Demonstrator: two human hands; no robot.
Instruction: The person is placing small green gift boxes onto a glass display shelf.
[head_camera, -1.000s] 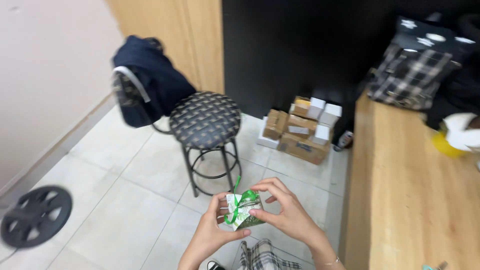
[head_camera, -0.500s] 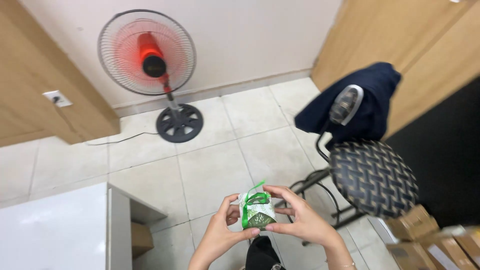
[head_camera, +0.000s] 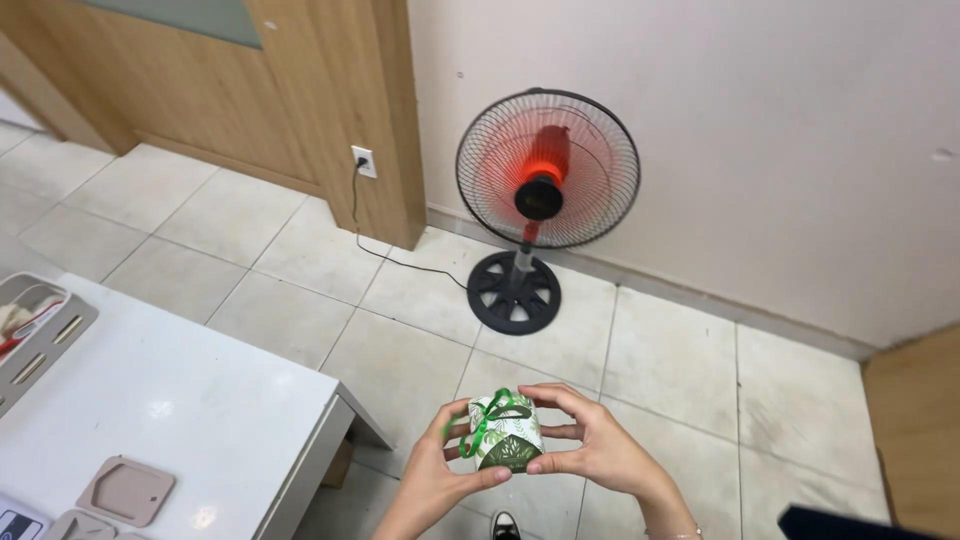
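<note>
Holding a small green-and-white gift box (head_camera: 506, 436) between both hands, you keep it low in the view, above the tiled floor (head_camera: 660, 360). Your left hand (head_camera: 445, 470) and right hand (head_camera: 592, 445) close their fingers on its sides. The white counter (head_camera: 180, 400) edge lies just left; open floor reaches to the standing fan (head_camera: 545, 190). Your forearms are cut off below.

Your left hand (head_camera: 440, 470) and right hand (head_camera: 600, 450) are raised in front of you, palms facing inward, fingers curled, fingertips pressing toward each other.
</note>
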